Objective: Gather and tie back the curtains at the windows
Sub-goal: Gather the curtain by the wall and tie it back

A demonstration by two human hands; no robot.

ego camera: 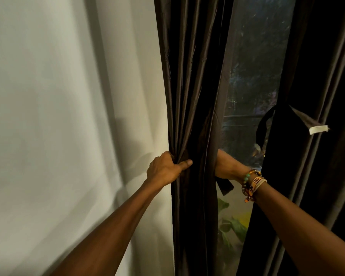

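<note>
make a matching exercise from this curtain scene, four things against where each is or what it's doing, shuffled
1 bracelets
2 green leaves
3 left hand
4 white tab

a gripping the gathered folds of the left curtain
b on the right arm
c at the end of the strap on the right curtain
d low in the gap between both curtains

Pairs: 1-b, 2-d, 3-a, 4-c

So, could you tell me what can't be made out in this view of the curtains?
Head view, right hand: fingers hidden behind the left curtain, grip unclear.
Head view, curtain tops and hems: cut off by frame edges.
Head view, scene beyond the window: dark and blurred.
Head view, dark strap: upper end hidden under the right hand.
</note>
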